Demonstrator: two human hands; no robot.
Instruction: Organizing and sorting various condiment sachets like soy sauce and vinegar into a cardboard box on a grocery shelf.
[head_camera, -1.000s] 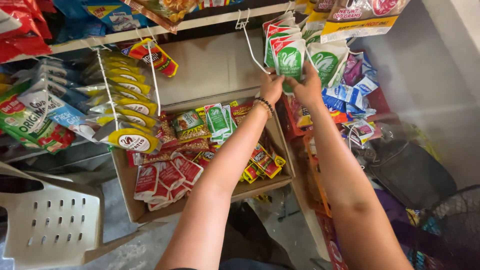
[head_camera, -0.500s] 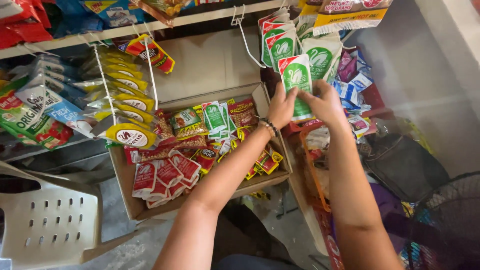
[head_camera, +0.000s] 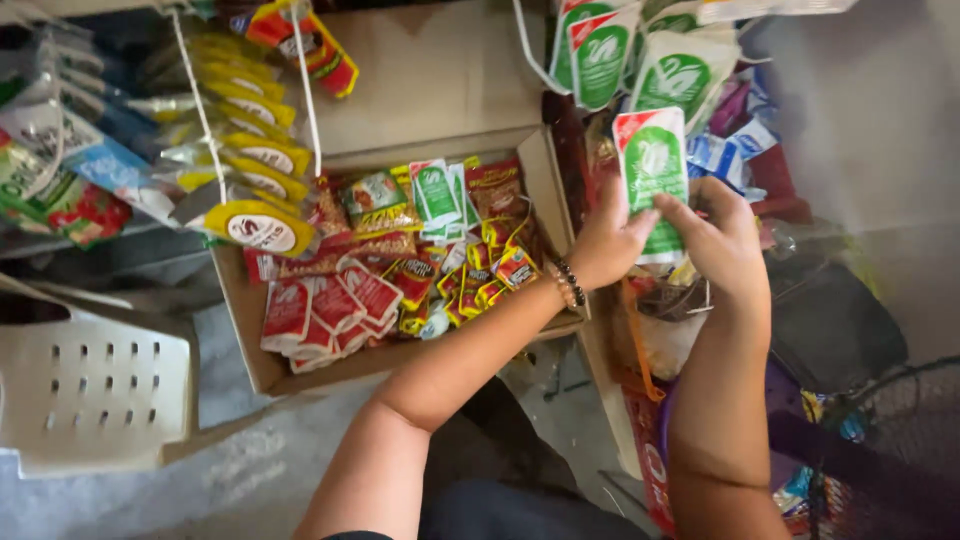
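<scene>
**Surroundings: stock and fixtures**

Cardboard box (head_camera: 250, 345) sitting open at centre, holding red sachets (head_camera: 330, 305) at lower left, small yellow/red packets (head_camera: 490, 275) at right, green-and-white sachets (head_camera: 437, 195) standing toward the back. Yellow packet strips (head_camera: 250, 165) hanging above box's left side. Red-and-yellow pack (head_camera: 312, 45) dangling at top. White perforated plastic chair (head_camera: 95, 385) standing at lower left, beside box. Dark bag (head_camera: 830, 320) lying at right.
</scene>
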